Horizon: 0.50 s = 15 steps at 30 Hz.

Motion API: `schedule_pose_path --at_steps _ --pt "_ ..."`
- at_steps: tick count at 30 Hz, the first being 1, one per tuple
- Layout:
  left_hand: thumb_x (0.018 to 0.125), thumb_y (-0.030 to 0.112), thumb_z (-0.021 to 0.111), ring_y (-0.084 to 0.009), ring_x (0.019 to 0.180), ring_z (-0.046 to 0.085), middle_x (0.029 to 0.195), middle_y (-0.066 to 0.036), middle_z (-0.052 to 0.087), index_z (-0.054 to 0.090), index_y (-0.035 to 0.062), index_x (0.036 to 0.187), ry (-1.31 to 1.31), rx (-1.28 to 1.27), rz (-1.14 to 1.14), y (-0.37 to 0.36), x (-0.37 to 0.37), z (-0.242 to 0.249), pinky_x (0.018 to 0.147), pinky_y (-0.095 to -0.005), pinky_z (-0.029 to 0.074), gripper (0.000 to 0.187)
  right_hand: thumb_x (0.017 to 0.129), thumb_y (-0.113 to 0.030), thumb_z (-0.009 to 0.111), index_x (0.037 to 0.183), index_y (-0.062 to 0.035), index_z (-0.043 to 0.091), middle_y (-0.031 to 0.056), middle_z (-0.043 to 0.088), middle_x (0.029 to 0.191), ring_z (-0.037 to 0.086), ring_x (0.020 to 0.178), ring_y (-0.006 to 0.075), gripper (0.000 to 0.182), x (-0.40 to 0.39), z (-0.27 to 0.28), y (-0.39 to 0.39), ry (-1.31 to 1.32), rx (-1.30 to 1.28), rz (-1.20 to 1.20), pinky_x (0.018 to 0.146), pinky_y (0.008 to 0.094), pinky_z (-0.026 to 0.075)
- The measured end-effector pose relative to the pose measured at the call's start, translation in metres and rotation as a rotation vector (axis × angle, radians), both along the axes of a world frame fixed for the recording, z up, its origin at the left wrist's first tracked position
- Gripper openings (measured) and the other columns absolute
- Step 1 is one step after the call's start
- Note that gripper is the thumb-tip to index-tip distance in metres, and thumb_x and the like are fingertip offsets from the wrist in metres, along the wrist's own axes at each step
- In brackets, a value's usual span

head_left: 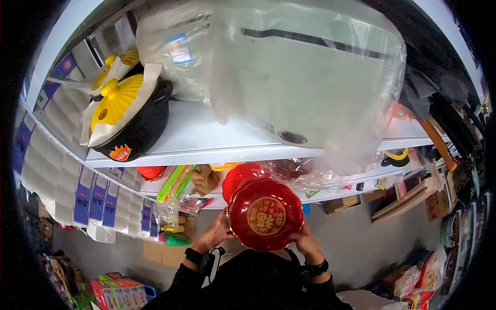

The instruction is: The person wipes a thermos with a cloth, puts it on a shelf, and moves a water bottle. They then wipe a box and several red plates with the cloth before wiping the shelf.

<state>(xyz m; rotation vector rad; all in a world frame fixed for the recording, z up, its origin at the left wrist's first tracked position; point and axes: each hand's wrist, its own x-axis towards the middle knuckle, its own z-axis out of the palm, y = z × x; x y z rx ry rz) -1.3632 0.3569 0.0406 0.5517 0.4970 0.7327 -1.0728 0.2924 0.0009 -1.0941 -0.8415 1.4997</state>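
A glossy red dish (267,235) with a scalloped, gold-edged rim and a round gold emblem in its middle is held up in front of my body. My left hand (216,233) grips its left rim, while the fingers of my right hand (306,244) close on the lower right rim. Just behind it, on the lower shelf, a second red scalloped piece (243,176) is partly covered by the dish.
Above the dish runs a white shelf (206,135) bearing a black pot (142,121) with a yellow lid and a large plastic-wrapped item (315,77). Green-edged packages (175,182) lie on the lower shelf. Boxes (121,292) stand on the floor at lower left.
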Motion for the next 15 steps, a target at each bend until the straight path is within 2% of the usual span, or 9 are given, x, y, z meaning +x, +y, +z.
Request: schedule_pose_path --at_steps 3,4,5,6,7,9,10,15 --pt "0.083 0.018 0.055 -0.0243 0.114 0.04 0.128 -0.011 0.035 0.015 0.0154 0.135 0.314 0.028 0.059 -0.005 -0.008 -0.008 0.09 -0.0418 0.039 0.065 0.075 -0.009 0.061 0.136 -0.0116 0.007 0.0088 0.016 0.139 0.022 0.125 0.0222 0.082 -0.017 -0.001 0.016 -0.042 0.081 0.204 0.101 0.0368 0.025" --pt "0.077 -0.002 0.056 -0.0221 0.114 0.041 0.126 -0.009 0.039 0.02 0.0139 0.133 0.393 0.057 0.177 -0.004 -0.005 -0.017 0.09 -0.0389 0.04 0.068 0.075 -0.013 0.062 0.136 -0.0118 0.006 0.0093 0.016 0.139 0.022 0.125 0.0227 0.083 -0.026 0.005 0.02 -0.043 0.137 0.21 0.101 0.0367 0.025" --pt "0.076 -0.003 0.056 -0.0225 0.112 0.042 0.125 -0.009 0.04 0.023 0.0124 0.131 0.383 0.092 0.246 -0.005 -0.009 -0.033 0.09 -0.0381 0.04 0.066 0.076 -0.016 0.063 0.136 -0.0119 0.006 0.0097 0.015 0.139 0.021 0.125 0.0231 0.084 -0.036 0.014 0.024 -0.044 0.191 0.217 0.101 0.0365 0.025" --pt "0.075 -0.005 0.056 -0.0229 0.111 0.044 0.123 -0.009 0.042 0.027 0.0109 0.13 0.371 0.128 0.316 -0.006 -0.008 -0.036 0.089 -0.0372 0.041 0.064 0.075 -0.002 0.057 0.137 -0.012 0.009 0.0068 0.02 0.136 0.023 0.124 0.0197 0.079 -0.045 0.03 0.031 -0.13 0.171 0.211 0.096 0.0357 0.031" --pt "0.074 -0.006 0.056 -0.0233 0.109 0.045 0.122 -0.009 0.044 0.03 0.0095 0.128 0.36 0.167 0.384 -0.006 -0.009 -0.036 0.089 -0.0363 0.041 0.062 0.077 -0.009 0.057 0.136 -0.0116 0.009 0.0072 0.021 0.136 0.024 0.123 0.0204 0.076 -0.047 0.037 0.034 -0.085 0.139 0.238 0.095 0.0359 0.032" --pt "0.072 -0.011 0.054 -0.0243 0.109 0.045 0.121 -0.01 0.045 0.032 0.0085 0.127 0.258 0.086 0.432 -0.009 -0.016 -0.036 0.089 -0.0374 0.042 0.062 0.082 -0.023 0.056 0.136 -0.011 0.009 0.0081 0.023 0.135 0.026 0.122 0.0218 0.073 -0.05 0.045 0.039 0.001 0.073 0.29 0.094 0.0362 0.033" --pt "0.071 -0.011 0.054 -0.0246 0.109 0.045 0.121 -0.011 0.045 0.033 0.0083 0.126 0.225 0.055 0.434 -0.008 -0.019 -0.034 0.089 -0.0379 0.042 0.062 0.084 -0.035 0.052 0.136 -0.0104 0.01 0.0097 0.024 0.134 0.028 0.122 0.0233 0.072 -0.048 0.017 0.045 0.023 0.122 0.335 0.093 0.0368 0.033" --pt "0.072 -0.01 0.053 -0.0258 0.109 0.045 0.119 -0.01 0.045 0.031 0.0089 0.127 0.183 -0.073 0.316 -0.005 -0.028 -0.024 0.091 -0.0404 0.04 0.062 0.082 -0.038 0.053 0.135 -0.0045 0.008 0.0118 0.022 0.136 0.026 0.123 0.0228 0.077 -0.063 0.05 0.056 0.035 0.131 0.283 0.097 0.0365 0.029"
